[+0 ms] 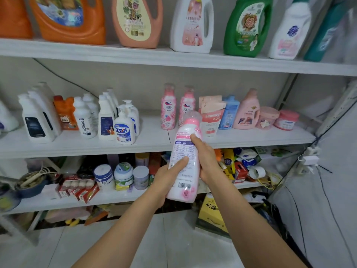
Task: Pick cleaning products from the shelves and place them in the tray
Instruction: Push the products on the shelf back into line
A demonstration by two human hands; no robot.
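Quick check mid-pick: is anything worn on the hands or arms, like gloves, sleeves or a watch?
Nothing worn shows. The left hand and right hand are ungloved, with no sleeves, watch, bands or rings in view down to the frame's edge.

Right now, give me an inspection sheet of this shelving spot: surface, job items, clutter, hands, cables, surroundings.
Surface: white middle shelf, stocked with bottles, front strip bare.
Job's things: pink bottle held tilted before the shelves; two matching bottles upright on the shelf; tray not seen.
Clutter: lower shelf crowded with tubs, packets, a bowl.
Hands: left hand and right hand both grip the pink bottle.
Cables: black cable on the back wall; white plug block at right.
Surroundings: tiled floor, yellow box, grey sheet at right.
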